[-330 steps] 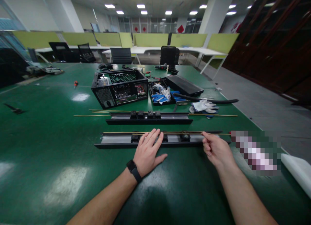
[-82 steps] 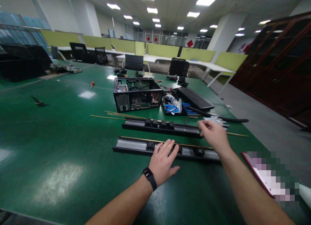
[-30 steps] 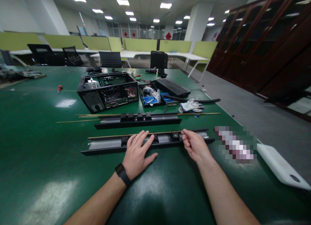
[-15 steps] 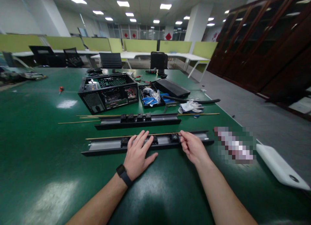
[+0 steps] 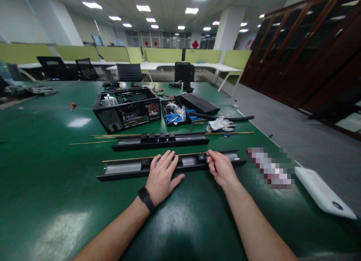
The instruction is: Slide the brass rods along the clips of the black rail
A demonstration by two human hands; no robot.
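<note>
A thin brass-coloured rod (image 5: 126, 159) runs along the far side of the near black channel (image 5: 118, 175), which has a pale, shiny inside. My right hand (image 5: 222, 170) pinches the rod's right end between thumb and fingertips. My left hand (image 5: 161, 180), with a dark watch (image 5: 146, 198) on its wrist, lies over the channel, fingers spread and stretched out. Beneath those fingers the rod and part of a black block are covered. One small black block (image 5: 145, 163) sits left of my left hand, and another black block (image 5: 201, 157) is beside my right fingertips.
Behind lies a second channel (image 5: 160, 144) with several black blocks and brass rods. Farther back are an open computer case (image 5: 126, 110), a tray of gloves (image 5: 175, 114), a black panel (image 5: 199, 103) and white gloves (image 5: 221, 124). A white device (image 5: 323, 191) stands at the right edge.
The camera view has shifted slightly. Both hands keep nearly the same place and pose, the right still pinching the rod's end and the left still spread over the channel.
</note>
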